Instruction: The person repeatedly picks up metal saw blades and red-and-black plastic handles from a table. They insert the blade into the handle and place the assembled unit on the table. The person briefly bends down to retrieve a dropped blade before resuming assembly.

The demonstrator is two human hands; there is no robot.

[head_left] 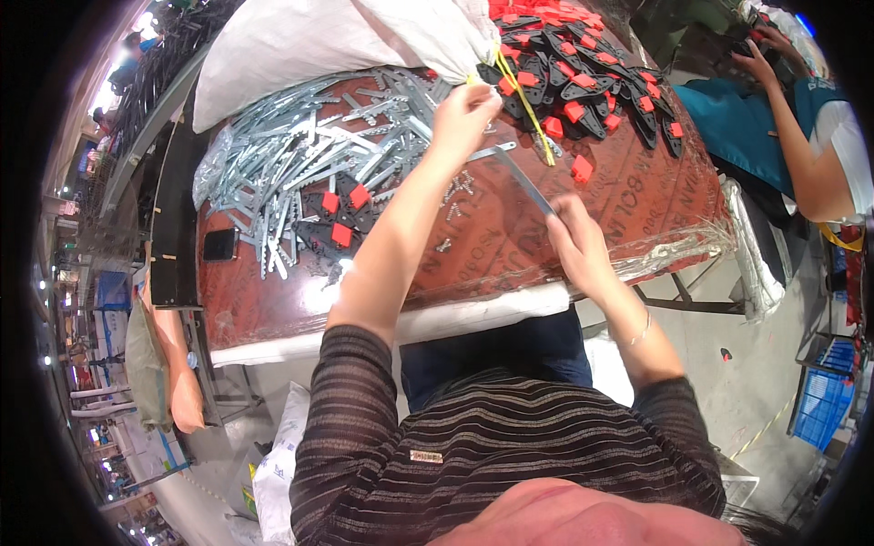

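Note:
My right hand (578,235) is closed round the near end of a flat grey metal strip (524,180), which slants up and left over the table. My left hand (464,116) is at the opening of a white woven sack (337,41), its fingers pinched together; what they hold, if anything, I cannot make out. A yellow cord (523,96) hangs from the sack beside these fingertips. Another metal strip with a hole at its end (496,150) lies just beyond the held one. Left of my left forearm spreads a heap of toothed metal strips (309,146).
Black plastic pieces with red clips (583,68) are heaped at the far right. A few more red-clipped black pieces (341,214) lie near the strips. A dark phone-like slab (219,245) rests at the table's left edge. At right a person (801,146) stands close to the table (510,246).

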